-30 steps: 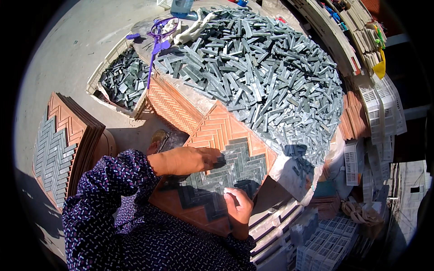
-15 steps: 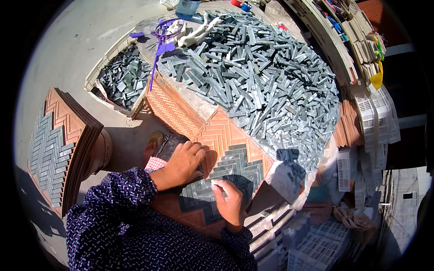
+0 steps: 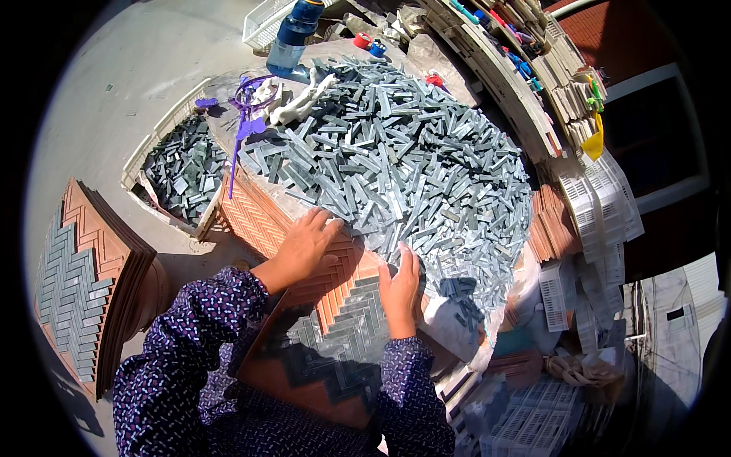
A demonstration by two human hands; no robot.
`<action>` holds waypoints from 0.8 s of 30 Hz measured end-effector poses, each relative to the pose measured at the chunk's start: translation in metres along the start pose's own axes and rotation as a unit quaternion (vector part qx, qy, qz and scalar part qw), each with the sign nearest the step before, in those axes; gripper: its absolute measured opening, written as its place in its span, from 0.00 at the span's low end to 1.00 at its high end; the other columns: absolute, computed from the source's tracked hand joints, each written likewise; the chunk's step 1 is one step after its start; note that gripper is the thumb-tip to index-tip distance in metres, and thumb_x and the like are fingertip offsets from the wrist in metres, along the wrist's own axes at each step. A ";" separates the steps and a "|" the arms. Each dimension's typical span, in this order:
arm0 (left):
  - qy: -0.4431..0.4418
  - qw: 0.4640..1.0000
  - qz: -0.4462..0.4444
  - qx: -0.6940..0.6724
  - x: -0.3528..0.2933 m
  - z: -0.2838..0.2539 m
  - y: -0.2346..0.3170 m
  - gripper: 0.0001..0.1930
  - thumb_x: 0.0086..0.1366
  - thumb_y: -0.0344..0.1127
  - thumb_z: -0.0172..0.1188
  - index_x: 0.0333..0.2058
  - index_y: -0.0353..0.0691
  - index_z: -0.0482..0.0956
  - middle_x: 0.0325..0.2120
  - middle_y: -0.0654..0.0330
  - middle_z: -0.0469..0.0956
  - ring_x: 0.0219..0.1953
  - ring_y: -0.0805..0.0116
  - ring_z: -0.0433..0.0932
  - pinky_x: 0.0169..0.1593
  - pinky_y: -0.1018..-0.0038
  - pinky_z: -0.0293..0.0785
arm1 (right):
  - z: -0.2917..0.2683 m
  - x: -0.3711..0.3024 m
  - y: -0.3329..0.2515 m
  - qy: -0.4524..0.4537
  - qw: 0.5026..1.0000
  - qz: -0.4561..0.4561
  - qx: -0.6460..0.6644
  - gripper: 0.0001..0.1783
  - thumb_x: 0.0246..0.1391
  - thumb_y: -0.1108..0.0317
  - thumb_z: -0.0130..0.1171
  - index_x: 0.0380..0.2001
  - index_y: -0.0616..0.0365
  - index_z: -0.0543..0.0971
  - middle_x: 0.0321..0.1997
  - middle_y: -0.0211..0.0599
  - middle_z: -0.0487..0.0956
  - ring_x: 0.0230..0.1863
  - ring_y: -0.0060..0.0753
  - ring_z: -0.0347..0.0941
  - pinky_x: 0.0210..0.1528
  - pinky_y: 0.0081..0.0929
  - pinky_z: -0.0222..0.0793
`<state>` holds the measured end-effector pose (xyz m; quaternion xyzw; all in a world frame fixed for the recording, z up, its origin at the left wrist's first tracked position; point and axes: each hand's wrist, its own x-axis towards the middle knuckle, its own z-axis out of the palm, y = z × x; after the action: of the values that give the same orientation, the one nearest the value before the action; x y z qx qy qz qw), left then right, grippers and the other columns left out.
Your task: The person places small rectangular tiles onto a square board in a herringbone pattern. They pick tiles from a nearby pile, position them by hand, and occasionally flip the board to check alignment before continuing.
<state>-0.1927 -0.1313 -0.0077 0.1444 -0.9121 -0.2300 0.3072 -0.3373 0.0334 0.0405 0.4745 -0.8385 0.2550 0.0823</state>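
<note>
An orange herringbone tray [image 3: 263,378] lies tilted in front of me, part filled with dark grey-green stone strips [image 3: 339,346]. Near its far left corner my left hand [image 3: 301,247] is open, palm down, fingers reaching over the edge and thumb apart. My right hand [image 3: 400,295] is at the tray's right edge, beside a large heap of loose strips [image 3: 426,152]. Its thumb and forefinger are apart, and I see nothing clearly held. The empty grooves [image 3: 324,286] show between the hands, partly in shadow.
On the left stands a stack of similar trays [image 3: 114,282], its top one partly filled. A cream crate [image 3: 137,164] of short pieces stands beyond. A purple wand-like item [image 3: 240,137], white gloves [image 3: 304,103] and a blue bottle [image 3: 293,38] sit by the heap. White crates [image 3: 560,293] stand right.
Both hands have moved away from me, the right one from above the laid strips to the heap's edge. The left moved to the tray's far corner. The view has shifted, and the tray appears lower.
</note>
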 end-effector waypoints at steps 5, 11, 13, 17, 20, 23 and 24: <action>-0.066 0.986 -0.055 0.141 0.047 -0.004 -0.035 0.42 0.42 0.49 0.70 0.57 0.46 0.62 0.52 0.52 0.63 0.58 0.51 0.57 0.56 0.53 0.55 | 0.027 0.039 0.014 -0.130 0.950 0.230 -0.165 0.53 0.39 0.40 0.63 0.63 0.52 0.51 0.62 0.62 0.54 0.63 0.62 0.51 0.61 0.51 0.51; -0.013 0.990 -0.052 0.131 0.054 0.006 -0.047 0.34 0.45 0.51 0.67 0.51 0.47 0.68 0.45 0.58 0.67 0.50 0.58 0.64 0.47 0.60 0.61 | 0.040 0.027 0.045 0.016 0.987 0.042 -0.154 0.36 0.42 0.58 0.65 0.54 0.60 0.65 0.48 0.49 0.72 0.50 0.54 0.62 0.53 0.41 0.57; -0.020 0.989 -0.073 0.128 0.054 0.009 -0.041 0.31 0.46 0.51 0.66 0.47 0.45 0.70 0.42 0.58 0.68 0.47 0.59 0.66 0.44 0.62 0.62 | 0.046 0.032 0.040 0.030 0.992 0.062 -0.103 0.33 0.42 0.61 0.66 0.51 0.59 0.66 0.47 0.48 0.73 0.49 0.53 0.62 0.54 0.40 0.56; -0.011 0.990 -0.077 0.118 0.053 0.012 -0.037 0.27 0.45 0.50 0.66 0.40 0.41 0.70 0.35 0.57 0.69 0.41 0.58 0.70 0.41 0.66 0.65 | 0.052 0.036 0.043 0.041 0.997 0.014 -0.060 0.25 0.41 0.63 0.65 0.45 0.56 0.71 0.41 0.44 0.73 0.45 0.50 0.66 0.46 0.41 0.63; -0.015 0.994 -0.061 0.094 0.057 0.010 -0.040 0.26 0.45 0.49 0.67 0.36 0.38 0.70 0.31 0.56 0.70 0.38 0.57 0.72 0.38 0.66 0.68 | 0.053 0.034 0.047 0.052 0.997 -0.042 -0.044 0.20 0.41 0.65 0.64 0.40 0.56 0.72 0.36 0.44 0.73 0.40 0.51 0.70 0.40 0.40 0.67; -0.029 0.996 -0.043 0.073 0.060 0.006 -0.047 0.25 0.46 0.49 0.67 0.32 0.36 0.69 0.29 0.55 0.71 0.35 0.56 0.73 0.37 0.65 0.71 | 0.052 0.035 0.035 0.032 0.997 -0.070 0.002 0.20 0.39 0.69 0.64 0.39 0.59 0.72 0.36 0.45 0.72 0.39 0.52 0.70 0.39 0.40 0.68; -0.033 0.997 -0.035 0.066 0.062 0.004 -0.049 0.24 0.46 0.49 0.67 0.31 0.35 0.68 0.28 0.54 0.71 0.34 0.55 0.74 0.36 0.65 0.72 | 0.052 0.033 0.029 0.027 0.996 -0.086 0.022 0.19 0.39 0.70 0.64 0.38 0.60 0.72 0.36 0.45 0.73 0.38 0.51 0.70 0.39 0.40 0.68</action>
<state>-0.2368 -0.1969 -0.0056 0.1887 -0.9291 -0.1850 0.2588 -0.3736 -0.0058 -0.0013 0.5397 -0.7860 0.2784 0.1161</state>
